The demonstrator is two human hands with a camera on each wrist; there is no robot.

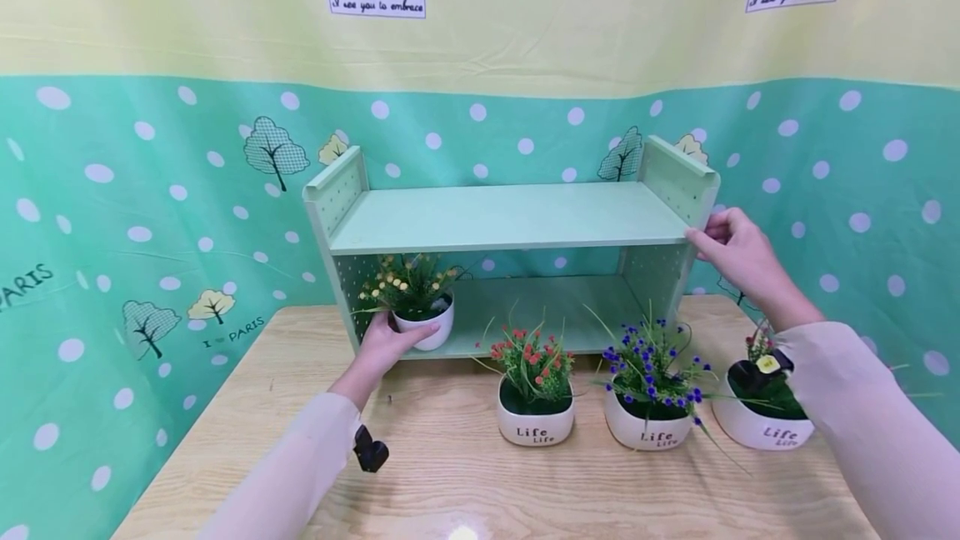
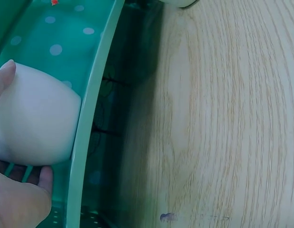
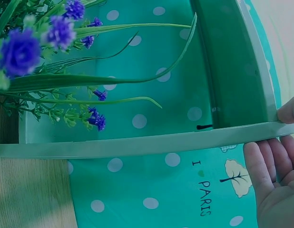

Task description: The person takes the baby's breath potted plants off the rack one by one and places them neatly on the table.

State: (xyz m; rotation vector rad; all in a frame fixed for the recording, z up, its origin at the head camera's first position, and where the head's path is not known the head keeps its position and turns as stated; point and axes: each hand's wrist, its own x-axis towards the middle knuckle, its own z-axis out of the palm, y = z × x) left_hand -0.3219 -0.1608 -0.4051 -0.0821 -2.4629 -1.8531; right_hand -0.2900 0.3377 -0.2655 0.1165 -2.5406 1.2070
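At the left end of the lower board of a pale green two-tier shelf is a white pot of yellow flowers. My left hand holds this pot, thumb across its front and fingers round its left side. The left wrist view shows the smooth white pot between thumb and fingers, close to the board's front edge. On the other side, my right hand grips the shelf's right side panel. Its thumb and fingers lie on opposite faces of the panel edge in the right wrist view.
Before the shelf on the wooden table stand a white pot with red flowers, one with blue-purple flowers and another white pot, partly behind my right sleeve. A polka-dot curtain hangs behind.
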